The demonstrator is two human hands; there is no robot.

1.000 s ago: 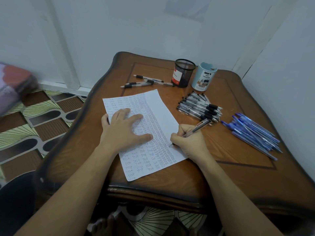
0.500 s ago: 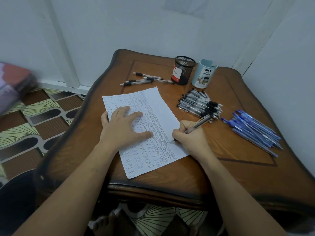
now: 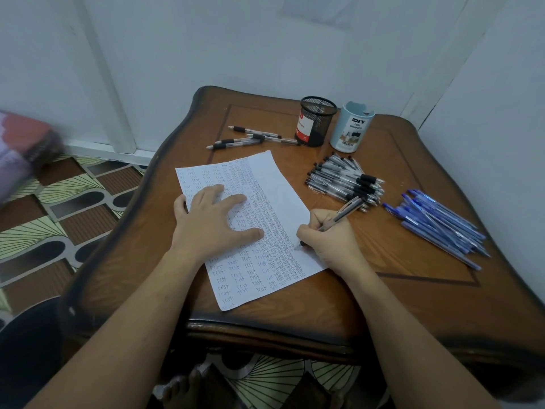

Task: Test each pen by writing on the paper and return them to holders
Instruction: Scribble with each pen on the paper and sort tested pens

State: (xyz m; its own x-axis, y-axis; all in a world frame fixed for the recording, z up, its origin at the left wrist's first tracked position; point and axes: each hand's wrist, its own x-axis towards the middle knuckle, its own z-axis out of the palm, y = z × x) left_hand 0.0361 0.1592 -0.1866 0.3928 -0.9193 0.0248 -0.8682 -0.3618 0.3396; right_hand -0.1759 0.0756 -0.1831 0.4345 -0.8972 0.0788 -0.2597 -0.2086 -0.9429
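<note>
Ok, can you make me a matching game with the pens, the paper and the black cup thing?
Things:
1 blue pens
2 black mesh holder
3 paper
4 grey pen

Places:
a under the flat left hand
b gripped in the right hand
c heaped near the right edge of the table
d next to the pale blue holder

Pairs: 1-c, 2-d, 3-a, 4-b.

The table (image 3: 295, 326) is made of glossy, varnished wood. The black holder (image 3: 317, 122) is formed of metal mesh, the pale blue holder (image 3: 351, 128) of smooth plastic. The sheet (image 3: 283, 184) is matt paper.
</note>
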